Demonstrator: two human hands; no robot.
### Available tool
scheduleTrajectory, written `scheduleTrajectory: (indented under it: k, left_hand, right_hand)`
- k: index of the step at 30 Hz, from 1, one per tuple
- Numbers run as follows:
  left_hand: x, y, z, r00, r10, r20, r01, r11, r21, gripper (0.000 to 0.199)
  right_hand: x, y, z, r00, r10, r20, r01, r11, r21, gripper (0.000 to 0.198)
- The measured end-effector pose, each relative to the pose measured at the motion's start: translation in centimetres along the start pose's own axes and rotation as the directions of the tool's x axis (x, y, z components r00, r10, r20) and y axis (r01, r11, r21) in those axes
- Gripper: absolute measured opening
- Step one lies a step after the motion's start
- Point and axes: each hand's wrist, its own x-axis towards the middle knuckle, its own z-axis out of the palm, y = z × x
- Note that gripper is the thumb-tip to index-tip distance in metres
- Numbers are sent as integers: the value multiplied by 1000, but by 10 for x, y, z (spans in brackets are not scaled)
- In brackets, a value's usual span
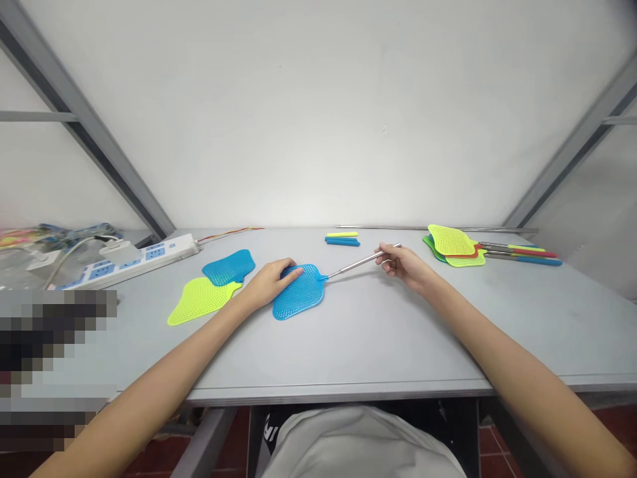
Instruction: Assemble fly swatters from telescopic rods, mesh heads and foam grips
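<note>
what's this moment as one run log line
left grip: touching blue fly-swatter head; right grip: holding metal rod, end at head's neck; left side: yellow swatter head, second blue head; right side: stacked swatters

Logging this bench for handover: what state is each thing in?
Blue swatter head: held by left hand, rod at neck
Metal rod: held by right hand, far end bare
Loose blue head: no rod visible
Yellow-green head: no rod visible
Colored tubes: loose, off any rod
Stacked swatters: handles fitted
Power strip: plug inserted
Back metal rod or rods: lying down
</note>
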Motion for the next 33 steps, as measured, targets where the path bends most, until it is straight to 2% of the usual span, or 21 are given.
scheduleTrajectory:
  k: [8,14,19,26,33]
  left_hand:
    - [-2,6,-3,1000,-15,-15,14,996,-92,34]
    - [-3,5,-1,999,-43,-27,39,991,-124,32]
    - [-2,2,1,987,-140,-84,126,981,-147,34]
    - [-2,2,4,980,-179,-88,155,961,-227,34]
    - [-1,0,9,974,-222,-54,192,924,-332,35]
  right_hand:
    - [2,2,1,997,10,80,-18,994,104,21]
    - [-3,3,6,982,-66,176,43,990,135,20]
    - [-3,1,7,980,-104,168,80,987,142,21]
    - [-5,-1,8,964,-173,203,150,981,125,19]
    - [-5,2,8,942,-189,276,164,980,109,18]
